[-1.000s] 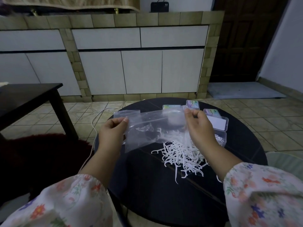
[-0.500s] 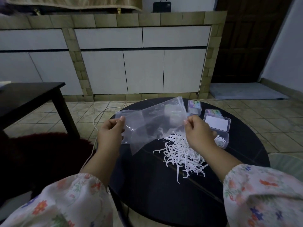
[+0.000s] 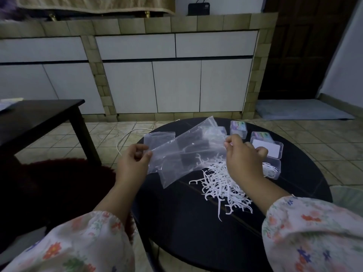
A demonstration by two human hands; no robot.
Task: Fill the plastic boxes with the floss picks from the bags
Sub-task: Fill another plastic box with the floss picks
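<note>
A clear plastic bag (image 3: 182,152) hangs tilted above the round black table (image 3: 176,222), stretched between my hands. My left hand (image 3: 132,163) pinches its lower left edge and my right hand (image 3: 242,160) pinches its right edge. Only a few floss picks show inside it. A heap of white floss picks (image 3: 222,185) lies on the table under my right hand. An open clear plastic box (image 3: 273,160) with a white card in its lid and a few picks inside sits to the right. Two closed boxes (image 3: 238,128) with coloured labels stand behind it.
A second clear bag (image 3: 157,137) lies flat at the table's far left edge. A dark low table (image 3: 39,122) stands to the left, a dark red rug (image 3: 59,183) below it, and a white cable (image 3: 125,138) runs across the tiled floor. White cabinets line the back wall.
The bag has tilted, its right end rising and its left end dropping. My left hand has moved lower. The pile of picks on the table looks the same.
</note>
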